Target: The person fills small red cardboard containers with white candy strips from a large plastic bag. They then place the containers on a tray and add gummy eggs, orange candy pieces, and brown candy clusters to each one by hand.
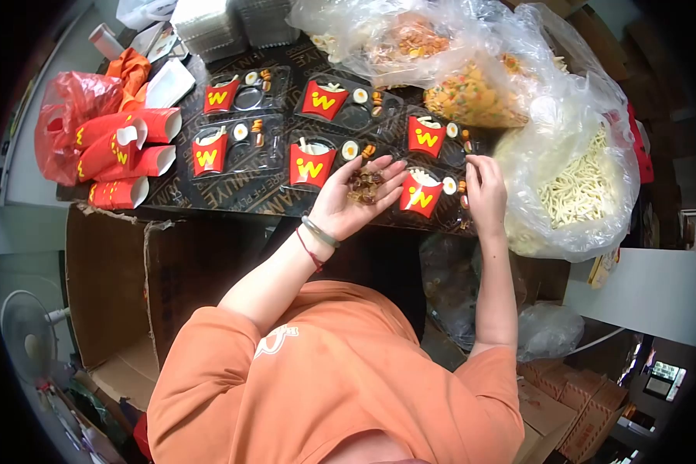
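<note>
Palm up, my left hand [353, 203] holds a small heap of brown pieces [365, 186] in its cupped palm, fingers stretched out. My right hand [486, 189] has its fingers pinched together at the right edge of the lower right clear tray [450, 219]; what they hold, if anything, is too small to tell. That tray bears a red fry box [421, 195] with a yellow mark, a white and yellow egg piece [449, 185] and small brown pieces. Several similar trays lie in two rows, each with a red box, an egg piece and small burger-like and hot-dog-like pieces.
Open plastic bags of pale sticks [576, 189] and orange bits [472, 97] lie on the right. Empty red boxes [120, 158] and a red bag [66, 116] are at the left. Stacked clear trays [207, 27] stand at the back. A cardboard box [104, 286] is below the table.
</note>
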`<state>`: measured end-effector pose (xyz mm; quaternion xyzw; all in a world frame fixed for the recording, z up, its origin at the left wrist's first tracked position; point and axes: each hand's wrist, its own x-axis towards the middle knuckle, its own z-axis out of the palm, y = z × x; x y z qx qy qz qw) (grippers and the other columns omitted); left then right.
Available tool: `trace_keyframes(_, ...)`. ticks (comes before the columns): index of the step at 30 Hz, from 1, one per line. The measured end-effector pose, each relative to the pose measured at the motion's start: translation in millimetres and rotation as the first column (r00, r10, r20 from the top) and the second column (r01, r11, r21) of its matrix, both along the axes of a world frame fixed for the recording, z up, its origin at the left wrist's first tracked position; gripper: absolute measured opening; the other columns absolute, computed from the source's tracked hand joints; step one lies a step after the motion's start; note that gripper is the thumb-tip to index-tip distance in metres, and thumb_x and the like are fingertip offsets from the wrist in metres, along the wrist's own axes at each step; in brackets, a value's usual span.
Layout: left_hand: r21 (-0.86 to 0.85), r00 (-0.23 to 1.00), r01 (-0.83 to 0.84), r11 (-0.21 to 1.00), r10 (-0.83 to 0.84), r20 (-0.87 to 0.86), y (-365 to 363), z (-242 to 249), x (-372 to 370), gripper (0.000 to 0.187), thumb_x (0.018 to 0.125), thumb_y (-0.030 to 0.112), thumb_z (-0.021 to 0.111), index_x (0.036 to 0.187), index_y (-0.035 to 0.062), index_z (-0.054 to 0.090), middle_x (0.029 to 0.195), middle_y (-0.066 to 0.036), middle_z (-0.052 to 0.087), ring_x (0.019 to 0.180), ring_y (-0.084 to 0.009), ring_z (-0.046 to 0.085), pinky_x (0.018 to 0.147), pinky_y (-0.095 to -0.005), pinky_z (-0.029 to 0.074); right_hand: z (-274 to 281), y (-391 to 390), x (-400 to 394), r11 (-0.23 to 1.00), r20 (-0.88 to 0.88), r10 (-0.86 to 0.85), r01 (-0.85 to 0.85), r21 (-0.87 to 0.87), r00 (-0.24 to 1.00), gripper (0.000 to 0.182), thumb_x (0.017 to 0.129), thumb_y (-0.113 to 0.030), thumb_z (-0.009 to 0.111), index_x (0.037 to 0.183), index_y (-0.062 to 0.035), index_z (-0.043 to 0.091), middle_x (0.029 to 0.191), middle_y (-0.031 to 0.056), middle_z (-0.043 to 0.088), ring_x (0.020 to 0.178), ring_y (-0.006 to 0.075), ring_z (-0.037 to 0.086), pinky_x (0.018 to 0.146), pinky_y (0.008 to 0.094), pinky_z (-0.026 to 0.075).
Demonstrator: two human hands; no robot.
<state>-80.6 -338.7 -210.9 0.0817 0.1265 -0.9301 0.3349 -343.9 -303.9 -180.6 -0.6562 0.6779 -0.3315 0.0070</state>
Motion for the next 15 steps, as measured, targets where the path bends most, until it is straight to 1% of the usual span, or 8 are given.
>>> trace_keyframes(3, -0.043, 1.000, 0.022, 0.999, -0.023, -0.007, 3, -1, 6, 0.046, 0.104, 0.032, 0.038, 0.133, -0.0010, 0.049, 0.140, -0.018, 0.050, 0.132, -0.0323, 0.045, 0.109, -0.0459, 0.038, 31, 4, 64, 0.939, 0.371, 0.280, -0.333, 0.086, 0.886, 0.012, 0.090, -0.005, 0.063, 0.100, 0.0018, 0.066, 0.096, 0.0115, 0.064, 0.086, 0.0219, 0.063, 0.077, 0.0314, 0.050)
trace_keyframes(4, -0.041, 1.000, 0.028, 0.999, -0.028, -0.007, 3, -6, 7, 0.046, 0.104, 0.032, 0.038, 0.133, -0.0010, 0.049, 0.140, -0.018, 0.050, 0.132, -0.0323, 0.045, 0.109, -0.0459, 0.038, 26, 3, 81, 0.886, 0.367, 0.432, -0.464, -0.001, 0.824, 0.013, 0.089, -0.005, 0.064, 0.101, 0.0010, 0.066, 0.094, 0.0109, 0.064, 0.084, 0.0219, 0.063, 0.076, 0.0315, 0.050)
trace_keyframes(6, -0.025, 0.992, 0.041, 0.999, -0.043, -0.117, 3, -13, 14, 0.046, 0.104, 0.032, 0.037, 0.134, -0.0010, 0.049, 0.132, -0.017, 0.056, 0.125, -0.0299, 0.052, 0.107, -0.0450, 0.041, 27, 3, 106, 0.828, 0.292, 0.510, -0.554, 0.089, 0.809, 0.015, 0.088, -0.004, 0.064, 0.102, 0.0001, 0.065, 0.094, 0.0111, 0.064, 0.084, 0.0206, 0.063, 0.076, 0.0311, 0.050)
trace_keyframes(7, -0.017, 0.992, 0.032, 0.999, -0.034, -0.118, 5, -9, 17, 0.045, 0.104, 0.031, 0.037, 0.134, -0.0010, 0.050, 0.125, -0.015, 0.060, 0.119, -0.0285, 0.056, 0.104, -0.0438, 0.044, 17, -3, 111, 0.819, 0.087, 0.567, -0.572, 0.049, 0.819, 0.017, 0.087, -0.004, 0.066, 0.104, -0.0005, 0.063, 0.094, 0.0109, 0.063, 0.083, 0.0189, 0.063, 0.075, 0.0299, 0.050)
trace_keyframes(8, -0.017, 0.996, 0.002, 1.000, -0.004, -0.089, 6, -10, 21, 0.045, 0.104, 0.031, 0.037, 0.132, -0.0012, 0.051, 0.126, -0.016, 0.059, 0.119, -0.0290, 0.055, 0.105, -0.0435, 0.043, 11, -5, 115, 0.810, 0.091, 0.579, -0.585, 0.048, 0.810, 0.017, 0.087, -0.004, 0.066, 0.104, -0.0005, 0.063, 0.094, 0.0109, 0.063, 0.083, 0.0189, 0.063, 0.075, 0.0299, 0.050)
trace_keyframes(10, 0.003, 0.996, -0.080, 0.997, 0.080, 0.047, 6, -16, 30, 0.041, 0.104, 0.029, 0.038, 0.126, -0.0012, 0.056, 0.131, -0.017, 0.057, 0.122, -0.0294, 0.054, 0.106, -0.0430, 0.043, 3, -10, 124, 0.847, 0.496, 0.420, -0.525, 0.087, 0.760, 0.017, 0.088, -0.007, 0.065, 0.104, -0.0016, 0.063, 0.094, 0.0100, 0.063, 0.082, 0.0205, 0.065, 0.074, 0.0309, 0.052)
trace_keyframes(11, 0.028, 0.991, -0.124, 0.992, 0.123, 0.045, 5, -11, 34, 0.040, 0.104, 0.028, 0.039, 0.125, -0.0009, 0.056, 0.133, -0.017, 0.056, 0.123, -0.0296, 0.054, 0.107, -0.0434, 0.042, -3, -11, 128, 0.862, 0.613, 0.359, -0.502, 0.071, 0.704, 0.016, 0.090, -0.007, 0.064, 0.105, -0.0006, 0.063, 0.095, 0.0081, 0.065, 0.084, 0.0162, 0.065, 0.076, 0.0284, 0.052)
trace_keyframes(15, 0.036, 0.980, -0.199, 0.979, 0.198, 0.035, 5, -2, 48, 0.039, 0.103, 0.027, 0.039, 0.126, 0.0000, 0.056, 0.137, -0.017, 0.054, 0.124, -0.0301, 0.053, 0.108, -0.0439, 0.041, -7, -12, 147, 0.887, 0.770, 0.245, -0.456, 0.067, 0.590, 0.015, 0.091, -0.007, 0.065, 0.102, 0.0023, 0.062, 0.095, 0.0065, 0.066, 0.086, 0.0119, 0.064, 0.080, 0.0269, 0.051)
